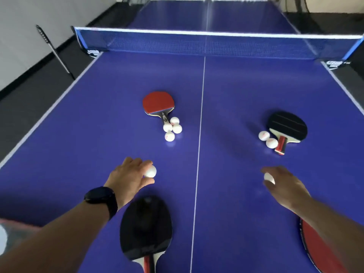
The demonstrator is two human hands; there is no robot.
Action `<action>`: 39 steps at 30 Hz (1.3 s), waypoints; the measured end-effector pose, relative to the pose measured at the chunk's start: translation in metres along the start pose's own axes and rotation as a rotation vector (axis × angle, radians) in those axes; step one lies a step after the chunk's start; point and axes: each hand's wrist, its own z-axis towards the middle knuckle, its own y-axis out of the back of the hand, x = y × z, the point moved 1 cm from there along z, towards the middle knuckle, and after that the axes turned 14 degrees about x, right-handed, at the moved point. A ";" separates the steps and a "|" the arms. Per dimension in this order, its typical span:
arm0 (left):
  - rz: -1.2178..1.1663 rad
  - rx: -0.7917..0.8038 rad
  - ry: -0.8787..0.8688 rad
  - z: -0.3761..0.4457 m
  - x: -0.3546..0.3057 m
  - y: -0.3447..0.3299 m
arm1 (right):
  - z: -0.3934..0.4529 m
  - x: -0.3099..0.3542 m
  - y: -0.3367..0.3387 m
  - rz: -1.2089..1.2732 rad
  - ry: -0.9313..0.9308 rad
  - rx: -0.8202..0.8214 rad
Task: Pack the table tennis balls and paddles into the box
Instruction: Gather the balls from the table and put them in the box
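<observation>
Through the head camera we are looking down on the blue table [98, 134], with the net [206, 43] stretched across its far end. Our left hand [129, 177] is closing its fingertips on a white ball [150, 171], pinched between thumb and fingers just left of the centre line, near our edge of the table. Our right hand [283, 186] is doing the same with a second ball [268, 178] on the right half; we judge we are taking one ball in each hand to save a trip.

Four balls [171, 128] are huddling against the handle of the red paddle [158, 103], in the middle of the left half, probably because the handle is stopping them from rolling. Two more balls [267, 139] are resting against the handle of the black paddle [286, 127], towards the right edge. A near black paddle [145, 229] is lying at our edge below the left wrist, and a near red paddle [317, 245] is showing under the right forearm at the near right corner.

We are not seeing the box clearly: only a blurred shape at the lower left corner of the view, which we cannot identify.
</observation>
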 end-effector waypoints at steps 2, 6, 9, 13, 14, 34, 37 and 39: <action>-0.008 -0.021 0.058 -0.021 0.031 0.014 | 0.005 0.052 -0.002 0.020 0.111 -0.016; -0.042 -0.059 0.188 -0.075 0.104 0.027 | -0.001 0.175 -0.018 0.011 0.349 -0.025; -0.077 -0.122 0.275 -0.118 0.158 0.027 | -0.019 0.262 -0.035 -0.008 0.536 -0.042; -0.116 -0.135 0.400 -0.182 0.218 0.007 | -0.054 0.364 -0.074 -0.016 0.726 0.006; -0.133 -0.129 0.428 -0.197 0.232 -0.002 | -0.064 0.387 -0.086 -0.018 0.766 0.028; -0.830 -0.146 0.635 -0.272 0.201 -0.150 | -0.138 0.526 -0.262 -0.508 1.158 0.182; -0.804 -0.087 0.602 -0.271 0.181 -0.150 | -0.136 0.516 -0.259 -0.604 1.150 0.174; -0.763 -0.059 0.578 -0.273 0.172 -0.151 | -0.136 0.509 -0.258 -0.619 1.150 0.183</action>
